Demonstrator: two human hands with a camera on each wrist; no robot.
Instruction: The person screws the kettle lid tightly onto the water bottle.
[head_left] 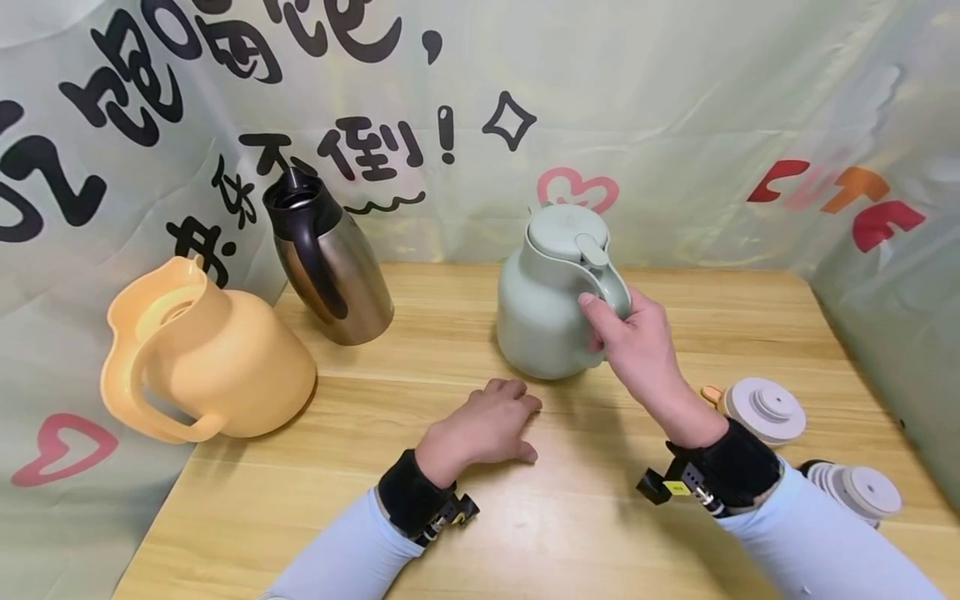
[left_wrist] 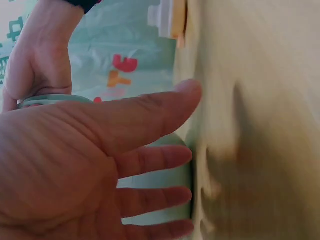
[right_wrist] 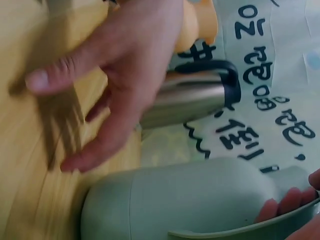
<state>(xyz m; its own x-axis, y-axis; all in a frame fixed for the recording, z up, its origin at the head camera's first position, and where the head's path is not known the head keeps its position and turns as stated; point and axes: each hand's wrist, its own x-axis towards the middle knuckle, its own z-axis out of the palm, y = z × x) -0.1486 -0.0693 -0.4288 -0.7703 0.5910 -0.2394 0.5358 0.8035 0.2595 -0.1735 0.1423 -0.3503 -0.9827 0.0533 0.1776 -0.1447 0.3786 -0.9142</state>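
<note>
A pale green thermos jug with its lid on stands at the back middle of the table in the head view. My right hand grips its handle, the thumb lying along the upper part. In front of the jug's base, my left hand hovers low with fingers spread, holding nothing. The left wrist view shows that left hand in front of the jug's lower body, thumb extended. In the right wrist view, fingers curl around the handle of the green jug. Whether the jug's base touches the table is unclear.
An orange jug without a lid stands at the left. Behind it is an open steel jug with a black handle. Two stopper lids, one orange and white, one black and white, lie at the right. Printed cloth walls surround the table.
</note>
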